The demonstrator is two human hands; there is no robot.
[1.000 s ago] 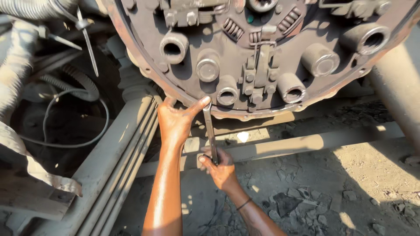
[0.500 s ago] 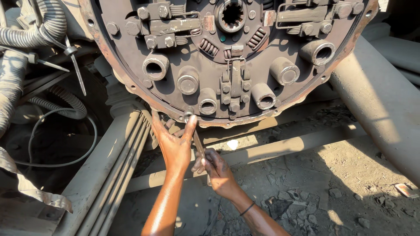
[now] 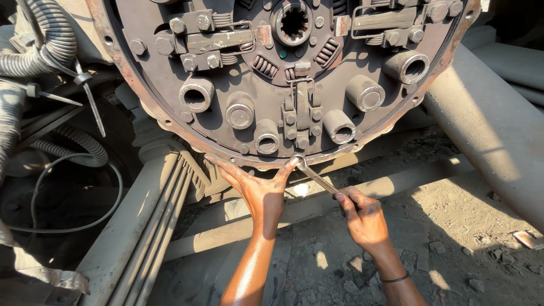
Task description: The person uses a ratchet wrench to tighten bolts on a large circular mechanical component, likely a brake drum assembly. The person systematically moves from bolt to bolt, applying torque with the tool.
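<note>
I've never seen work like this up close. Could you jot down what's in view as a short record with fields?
Setting: underside of a vehicle, dirt ground
Main part: round rusty clutch plate with bolts and springs
Left hand: spread open, fingertips on the plate's lower rim
Right hand: grips a wrench
Wrench head: at the plate's bottom edge
Nearby: ribbed hoses at left

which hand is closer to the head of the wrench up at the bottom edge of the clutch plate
Left. The left hand has its thumb tip right at the wrench head against the clutch plate rim. The right hand grips the handle's lower end, farther down and to the right.
</note>
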